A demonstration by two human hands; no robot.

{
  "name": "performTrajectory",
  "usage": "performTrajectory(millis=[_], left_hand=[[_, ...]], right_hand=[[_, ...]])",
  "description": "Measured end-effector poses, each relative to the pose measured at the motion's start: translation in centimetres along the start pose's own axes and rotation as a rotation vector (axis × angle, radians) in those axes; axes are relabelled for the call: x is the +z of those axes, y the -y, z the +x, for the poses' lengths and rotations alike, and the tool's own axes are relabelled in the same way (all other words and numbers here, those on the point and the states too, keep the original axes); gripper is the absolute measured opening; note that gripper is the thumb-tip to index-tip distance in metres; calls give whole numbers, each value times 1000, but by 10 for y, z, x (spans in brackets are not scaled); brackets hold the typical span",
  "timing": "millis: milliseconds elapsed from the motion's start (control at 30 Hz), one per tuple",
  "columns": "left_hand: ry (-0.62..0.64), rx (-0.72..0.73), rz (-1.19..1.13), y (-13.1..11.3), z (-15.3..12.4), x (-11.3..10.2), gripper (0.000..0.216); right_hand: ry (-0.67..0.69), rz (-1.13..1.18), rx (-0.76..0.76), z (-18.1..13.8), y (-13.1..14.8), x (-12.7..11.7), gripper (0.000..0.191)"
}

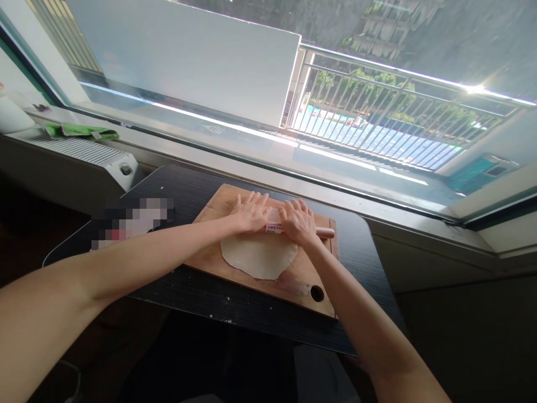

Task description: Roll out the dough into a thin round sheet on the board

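Note:
A flat round of pale dough (259,256) lies on a wooden cutting board (293,282) with a hole near its front right corner. Across the far edge of the dough rests a thin pink rolling pin (324,231). My left hand (250,211) and my right hand (298,220) lie side by side on top of the pin, palms down, fingers stretched flat and pointing away from me. Most of the pin is hidden under the hands; only its right end and a short labelled piece between the hands show.
The board sits on a dark ribbed table (361,252) by a large window (377,112). A blurred object (132,221) lies on the table's left. A white radiator (84,151) with a green cloth (79,131) stands further left. Flour specks dot the table's front.

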State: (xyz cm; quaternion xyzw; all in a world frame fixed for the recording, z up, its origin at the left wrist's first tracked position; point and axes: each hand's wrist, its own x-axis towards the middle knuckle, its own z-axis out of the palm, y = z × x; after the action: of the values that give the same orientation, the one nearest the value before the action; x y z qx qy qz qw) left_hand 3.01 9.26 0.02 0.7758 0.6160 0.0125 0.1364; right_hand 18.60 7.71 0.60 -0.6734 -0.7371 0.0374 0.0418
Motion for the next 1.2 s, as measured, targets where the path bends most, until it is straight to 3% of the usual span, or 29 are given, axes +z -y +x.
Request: performTrajectory(millis=[133, 333, 567, 800, 1033, 1200], left_hand=[[-41, 109, 16, -3, -22, 11, 63], [-13, -87, -40, -1, 11, -4, 67], [-86, 123, 15, -6, -27, 13, 63], [-54, -64, -30, -1, 15, -5, 66], [-33, 44, -27, -5, -14, 6, 65], [-49, -85, -59, 0, 21, -8, 68]], right_hand=[[-107, -32, -72, -27, -4, 11, 42], [-35, 11, 66, 13, 3, 0, 45], [-121, -45, -55, -31, -3, 13, 40], [-18, 25, 135, 21, 5, -1, 48], [-92, -34, -1, -17, -1, 12, 45], [-16, 34, 102, 23, 2, 4, 52]])
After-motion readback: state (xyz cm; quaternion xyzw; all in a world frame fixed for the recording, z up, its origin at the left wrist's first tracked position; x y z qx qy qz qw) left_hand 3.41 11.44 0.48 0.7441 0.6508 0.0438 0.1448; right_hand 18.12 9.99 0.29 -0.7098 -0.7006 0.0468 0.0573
